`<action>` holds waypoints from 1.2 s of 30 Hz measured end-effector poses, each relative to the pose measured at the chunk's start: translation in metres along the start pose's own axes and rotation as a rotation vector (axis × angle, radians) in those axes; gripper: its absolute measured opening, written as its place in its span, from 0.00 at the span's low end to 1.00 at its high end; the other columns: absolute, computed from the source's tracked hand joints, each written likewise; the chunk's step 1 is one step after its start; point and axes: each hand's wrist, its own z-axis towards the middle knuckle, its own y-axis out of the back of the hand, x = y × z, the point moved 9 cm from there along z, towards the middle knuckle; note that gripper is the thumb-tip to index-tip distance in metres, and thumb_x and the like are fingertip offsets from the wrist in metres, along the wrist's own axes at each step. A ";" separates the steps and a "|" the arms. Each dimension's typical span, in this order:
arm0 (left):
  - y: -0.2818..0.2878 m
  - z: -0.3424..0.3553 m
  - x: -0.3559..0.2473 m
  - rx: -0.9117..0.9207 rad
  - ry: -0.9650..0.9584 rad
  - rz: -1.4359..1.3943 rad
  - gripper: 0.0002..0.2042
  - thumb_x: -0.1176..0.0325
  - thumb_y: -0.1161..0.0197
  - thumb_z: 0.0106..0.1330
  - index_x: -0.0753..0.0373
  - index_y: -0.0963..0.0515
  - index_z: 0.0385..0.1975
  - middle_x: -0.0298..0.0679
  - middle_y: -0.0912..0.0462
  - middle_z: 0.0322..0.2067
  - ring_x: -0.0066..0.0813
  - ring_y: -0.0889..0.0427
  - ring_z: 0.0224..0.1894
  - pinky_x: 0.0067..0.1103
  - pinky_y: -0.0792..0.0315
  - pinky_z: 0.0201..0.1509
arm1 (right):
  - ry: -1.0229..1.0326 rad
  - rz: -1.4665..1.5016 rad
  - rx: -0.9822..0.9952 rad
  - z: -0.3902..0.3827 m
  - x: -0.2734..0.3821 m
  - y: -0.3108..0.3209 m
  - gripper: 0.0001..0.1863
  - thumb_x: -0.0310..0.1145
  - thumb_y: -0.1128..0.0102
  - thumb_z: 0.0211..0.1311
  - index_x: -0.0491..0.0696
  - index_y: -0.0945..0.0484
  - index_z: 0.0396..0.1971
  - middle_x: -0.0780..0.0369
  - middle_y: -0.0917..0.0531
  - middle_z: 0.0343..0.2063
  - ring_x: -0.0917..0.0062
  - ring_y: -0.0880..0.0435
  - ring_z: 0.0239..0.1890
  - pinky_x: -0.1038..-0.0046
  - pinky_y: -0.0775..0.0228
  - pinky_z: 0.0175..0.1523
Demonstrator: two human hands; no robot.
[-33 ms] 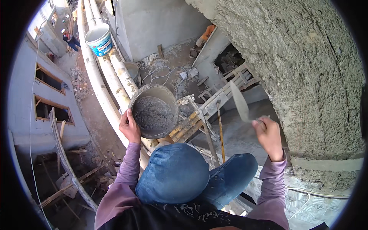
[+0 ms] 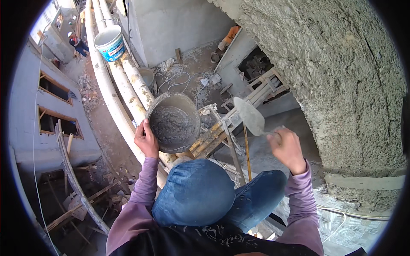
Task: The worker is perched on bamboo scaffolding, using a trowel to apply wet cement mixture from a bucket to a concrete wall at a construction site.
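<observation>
A dark round bucket (image 2: 197,123), partly filled with wet grey mortar (image 2: 171,128), rests on the poles in front of my bent knee. My left hand (image 2: 146,138) grips its left rim, thumb on top and the other fingers along the outer wall. Out to the right, my right hand (image 2: 287,147) is closed round the handle of a trowel (image 2: 250,116). The blade points up and left, its broad face showing, between the bucket and the rough plastered wall (image 2: 341,98). Most of the handle is hidden in my fist.
Long pale poles (image 2: 104,89) run away from me, with a white and blue bucket (image 2: 110,43) standing on them. Wooden planks (image 2: 209,141) lie beyond my knee. Far below are a rubble-strewn floor, a person (image 2: 78,44) in a white helmet and another person in orange (image 2: 230,36).
My right hand has moved left and slightly down, bringing the trowel closer to the bucket. Its blade has turned from nearly edge-on to broad side. My left hand still holds the bucket.
</observation>
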 end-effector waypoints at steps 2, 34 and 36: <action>-0.017 -0.007 -0.011 0.050 -0.007 -0.044 0.12 0.67 0.39 0.72 0.73 0.18 0.41 0.38 0.22 0.25 0.20 0.27 0.28 0.20 0.31 0.34 | 0.024 -0.046 0.283 0.021 0.021 -0.100 0.15 0.36 0.37 0.54 0.37 0.19 0.31 0.44 0.19 0.36 0.44 0.18 0.37 0.54 0.25 0.46; 0.023 0.000 0.033 0.023 0.055 -0.024 0.16 0.63 0.41 0.74 0.74 0.20 0.33 0.29 0.26 0.21 0.15 0.33 0.28 0.18 0.34 0.33 | 0.393 0.300 0.195 0.029 0.093 -0.138 0.15 0.34 0.33 0.56 0.38 0.21 0.36 0.50 0.20 0.30 0.53 0.19 0.35 0.61 0.27 0.40; 0.028 0.005 0.039 -0.023 0.048 -0.008 0.17 0.62 0.41 0.74 0.75 0.18 0.39 0.32 0.22 0.24 0.16 0.31 0.29 0.19 0.32 0.34 | 0.455 0.252 0.199 0.029 0.115 -0.071 0.14 0.35 0.30 0.56 0.39 0.21 0.34 0.52 0.20 0.28 0.56 0.19 0.31 0.63 0.28 0.36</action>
